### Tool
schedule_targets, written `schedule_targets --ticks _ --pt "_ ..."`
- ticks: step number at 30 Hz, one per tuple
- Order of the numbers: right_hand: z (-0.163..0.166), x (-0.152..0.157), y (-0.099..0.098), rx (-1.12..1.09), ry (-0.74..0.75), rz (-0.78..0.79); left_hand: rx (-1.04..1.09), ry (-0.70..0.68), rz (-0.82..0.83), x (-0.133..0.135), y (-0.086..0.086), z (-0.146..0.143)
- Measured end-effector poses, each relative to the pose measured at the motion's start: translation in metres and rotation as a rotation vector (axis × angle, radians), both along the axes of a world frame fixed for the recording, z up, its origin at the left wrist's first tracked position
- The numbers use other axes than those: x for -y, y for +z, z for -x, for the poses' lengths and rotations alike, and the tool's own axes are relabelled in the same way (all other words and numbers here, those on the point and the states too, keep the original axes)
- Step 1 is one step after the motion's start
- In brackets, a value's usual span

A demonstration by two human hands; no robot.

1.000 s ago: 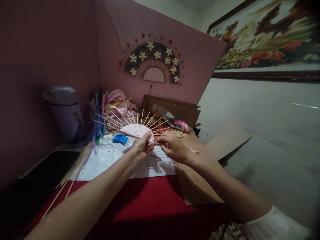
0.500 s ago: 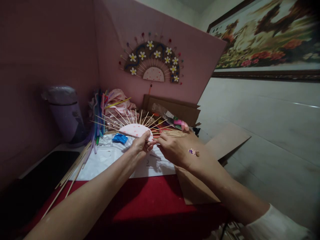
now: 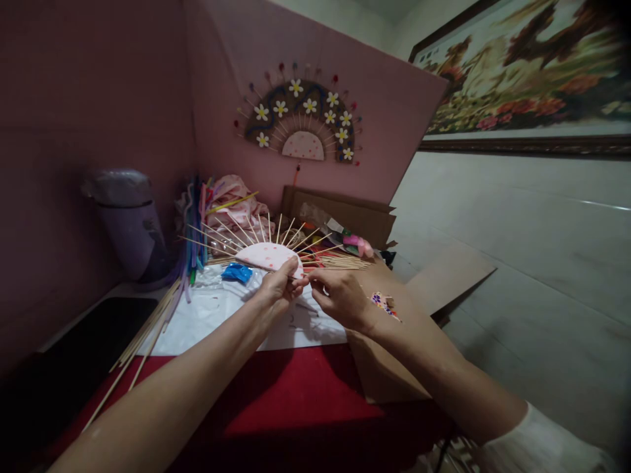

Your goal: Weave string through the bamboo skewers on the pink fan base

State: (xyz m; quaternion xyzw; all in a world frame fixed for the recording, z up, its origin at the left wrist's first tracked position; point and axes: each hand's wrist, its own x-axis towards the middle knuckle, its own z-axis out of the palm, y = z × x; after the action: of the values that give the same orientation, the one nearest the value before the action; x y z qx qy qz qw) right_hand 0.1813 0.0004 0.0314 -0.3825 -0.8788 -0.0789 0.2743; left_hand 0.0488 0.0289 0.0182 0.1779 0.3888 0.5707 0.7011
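My left hand (image 3: pixel 283 286) is closed on the right end of a half-round piece (image 3: pixel 266 257) covered in pale pink dotted fabric, its thumb lying on the front face. Thin wooden sticks (image 3: pixel 235 231) fan out from the curved edge of this piece. Close beside the piece's lower right corner, the fingertips of my right hand (image 3: pixel 338 295) are pinched together on what looks like a thin wooden stick, mostly hidden by the fingers. Below and left of the half-round piece lies a small blue packet (image 3: pixel 236 272).
A finished fan with white flowers (image 3: pixel 309 106) hangs on the pink board behind. Pipe cleaners (image 3: pixel 192 223), bunched pink fabric (image 3: pixel 234 197), loose sticks (image 3: pixel 345 261) and cardboard (image 3: pixel 340 210) crowd the table's back. A lilac container (image 3: pixel 129 223) stands left, and a dark flat panel (image 3: pixel 98 335) lies nearer.
My right hand has shifted slightly to the right, and its wrist has turned a little. My left hand and the half-round piece have stayed almost in place.
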Motion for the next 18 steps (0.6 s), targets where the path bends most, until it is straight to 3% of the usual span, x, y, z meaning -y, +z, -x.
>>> schedule_targets --ticks 13,15,18 --pt "0.010 -0.007 0.013 -0.514 -0.059 0.592 -0.032 -0.005 -0.057 -0.001 -0.001 0.002" --pt "0.010 -0.006 0.013 -0.534 -0.057 0.589 -0.039 -0.007 -0.067 0.000 -0.001 0.001" --pt "0.008 -0.004 0.014 -0.436 -0.064 0.463 -0.047 -0.007 -0.074 0.001 -0.001 0.000"
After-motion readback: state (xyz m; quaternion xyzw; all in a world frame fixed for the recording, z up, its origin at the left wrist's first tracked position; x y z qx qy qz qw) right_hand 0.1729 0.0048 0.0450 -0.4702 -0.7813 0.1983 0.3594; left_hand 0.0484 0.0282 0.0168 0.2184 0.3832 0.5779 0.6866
